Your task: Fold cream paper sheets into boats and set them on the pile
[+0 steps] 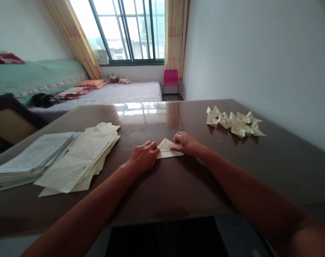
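A cream sheet of paper folded to a peak (166, 147) lies on the brown table in front of me, with a straight flap along its near edge. My left hand (144, 156) grips its left corner, fingers curled together. On the opposite side my right hand (188, 143) has the right corner between thumb and bent fingers, the thumb resting on the paper's face. Both forearms reach in over the table's near edge. The undersides of the fingers are hidden.
Left of my hands lie a pile of creased cream sheets (71, 164) and a stack of printed paper (31, 151). Several folded paper pieces (239, 123) stand at the right on the glossy table (157, 192). Beyond are a bed (130, 91) and a pink chair (170, 77).
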### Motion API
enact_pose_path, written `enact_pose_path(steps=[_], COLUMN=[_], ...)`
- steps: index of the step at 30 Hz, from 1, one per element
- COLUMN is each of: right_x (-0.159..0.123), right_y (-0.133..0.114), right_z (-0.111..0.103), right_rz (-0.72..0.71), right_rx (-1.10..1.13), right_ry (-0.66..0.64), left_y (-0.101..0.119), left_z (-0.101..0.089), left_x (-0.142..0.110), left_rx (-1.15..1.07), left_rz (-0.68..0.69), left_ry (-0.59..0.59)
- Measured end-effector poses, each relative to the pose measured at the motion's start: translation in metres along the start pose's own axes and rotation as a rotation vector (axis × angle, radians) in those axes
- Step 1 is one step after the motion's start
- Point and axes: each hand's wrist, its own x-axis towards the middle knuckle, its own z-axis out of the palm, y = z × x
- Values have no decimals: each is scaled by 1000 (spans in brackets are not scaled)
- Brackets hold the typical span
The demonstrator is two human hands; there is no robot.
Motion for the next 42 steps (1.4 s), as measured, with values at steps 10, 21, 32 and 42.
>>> enact_pose_path(steps=[10,21,32,42], right_x=[4,13,5,-5], right_y=[5,-1,-16,-21], right_z=[2,24,17,-8], right_rz=[-9,13,-54,-311], right_rx=[411,810,800,-221], right_ry=[21,71,23,150], left_y=[-1,-11,-18,-14], left_z=[10,27,25,12], left_x=[2,15,18,7], left_rx=[-126,-808,-1314,-302], left_rz=[-154,-284,-433,-57], left_ry=[210,76,273,269])
